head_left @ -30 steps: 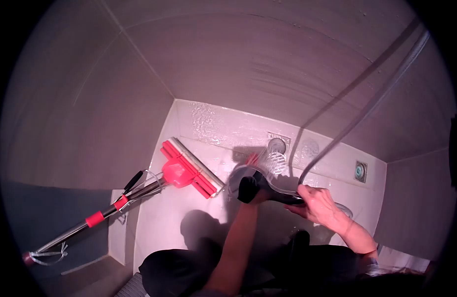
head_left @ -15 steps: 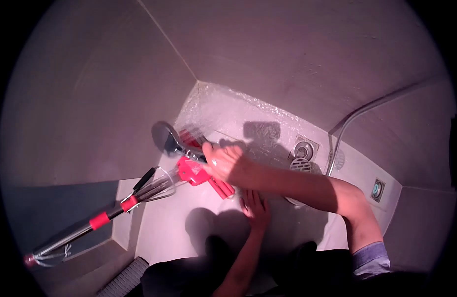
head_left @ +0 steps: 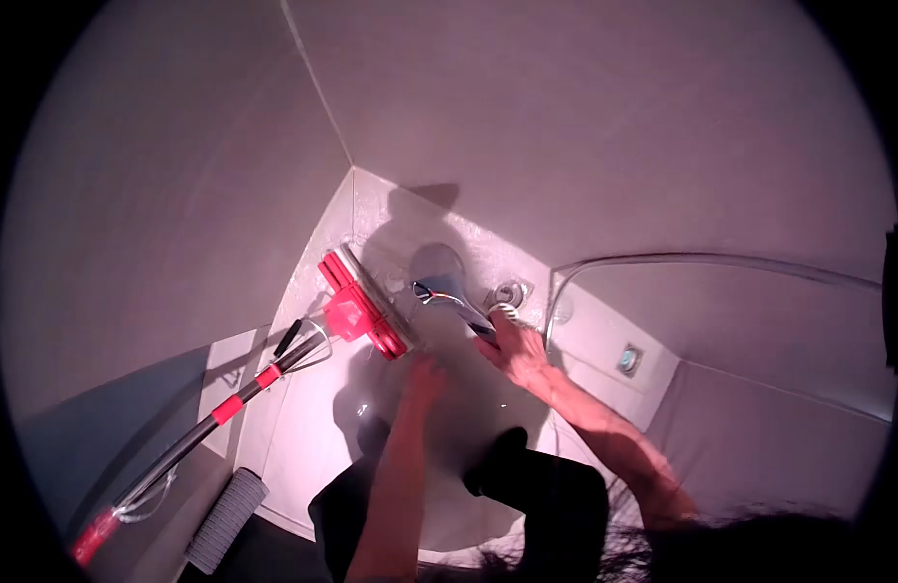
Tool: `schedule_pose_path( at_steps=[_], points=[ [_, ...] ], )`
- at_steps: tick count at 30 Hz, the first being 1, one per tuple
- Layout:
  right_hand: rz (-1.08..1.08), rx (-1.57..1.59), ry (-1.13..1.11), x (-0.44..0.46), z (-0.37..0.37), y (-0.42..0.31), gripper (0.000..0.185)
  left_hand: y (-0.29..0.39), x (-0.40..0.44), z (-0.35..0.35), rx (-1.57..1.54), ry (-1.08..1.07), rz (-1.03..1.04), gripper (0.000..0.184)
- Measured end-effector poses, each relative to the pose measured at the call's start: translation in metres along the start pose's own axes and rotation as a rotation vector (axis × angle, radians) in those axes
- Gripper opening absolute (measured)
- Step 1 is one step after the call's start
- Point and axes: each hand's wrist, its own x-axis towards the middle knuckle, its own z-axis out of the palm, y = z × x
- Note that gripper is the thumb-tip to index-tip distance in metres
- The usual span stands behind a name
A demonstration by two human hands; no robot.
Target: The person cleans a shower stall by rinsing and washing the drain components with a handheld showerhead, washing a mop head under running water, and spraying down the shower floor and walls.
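My right hand (head_left: 519, 348) is closed around the handle of a hand shower (head_left: 437, 270), whose round head points down at the floor tiles. A red sponge mop (head_left: 350, 313) lies to the left, its metal pole running to the lower left and its pale sponge strip facing right. Just below the lower end of the mop head is my left hand (head_left: 428, 381), low over the wet floor. Its fingers are smeared and in shadow, so whether they touch the mop cannot be seen.
A round floor drain (head_left: 508, 294) lies beyond my right hand, with a slotted drain cover (head_left: 504, 311) beside it. The shower hose (head_left: 711, 257) curves along the right wall. A second square fitting (head_left: 629, 360) sits farther right. A ribbed grey mat (head_left: 225, 520) is at lower left.
My right hand has swung the hand shower rightward, off the mop and over the floor. The mop head has turned, showing its sponge strip. My left hand has shifted slightly left; the view has moved too.
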Motion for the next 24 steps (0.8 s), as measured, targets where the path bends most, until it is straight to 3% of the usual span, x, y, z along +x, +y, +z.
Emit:
schedule_pose_path(
  at_steps=[3, 5, 7, 11, 13, 15, 17, 19, 24],
  points=[
    [0.133, -0.046, -0.069, -0.059, -0.04, 0.01, 0.036, 0.069, -0.036, -0.061, 0.111, 0.015, -0.148, 0.061],
    [0.193, -0.02, -0.03, -0.101, -0.065, 0.015, 0.034, 0.11, -0.07, -0.075, -0.111, 0.418, 0.183, 0.067],
    [0.216, -0.026, -0.008, -0.15, -0.093, 0.021, 0.034, 0.207, -0.115, -0.11, -0.143, 0.576, 0.327, 0.078],
    [0.251, -0.115, -0.021, -0.253, -0.168, 0.013, 0.031, 0.424, -0.216, -0.186, -0.68, 0.488, 0.5, 0.099],
    [0.213, -0.121, 0.03, -0.298, -0.209, 0.004, 0.032, 0.532, -0.254, -0.236, -0.681, 0.557, 0.685, 0.106],
    [0.313, -0.046, -0.028, -0.326, -0.235, -0.008, 0.033, 0.611, -0.286, -0.287, -0.589, 0.6, 0.893, 0.125],
    [0.325, -0.033, 0.007, -0.356, -0.263, -0.017, 0.032, 0.683, -0.312, -0.32, -0.519, 0.706, 1.019, 0.127],
    [0.432, 0.02, 0.093, -0.38, -0.283, -0.021, 0.031, 0.732, -0.311, -0.333, -0.442, 0.782, 0.996, 0.127],
    [0.423, 0.17, 0.345, -0.427, -0.325, -0.032, 0.031, 0.8, -0.3, -0.357, -0.197, 0.928, 0.886, 0.122]
  ],
)
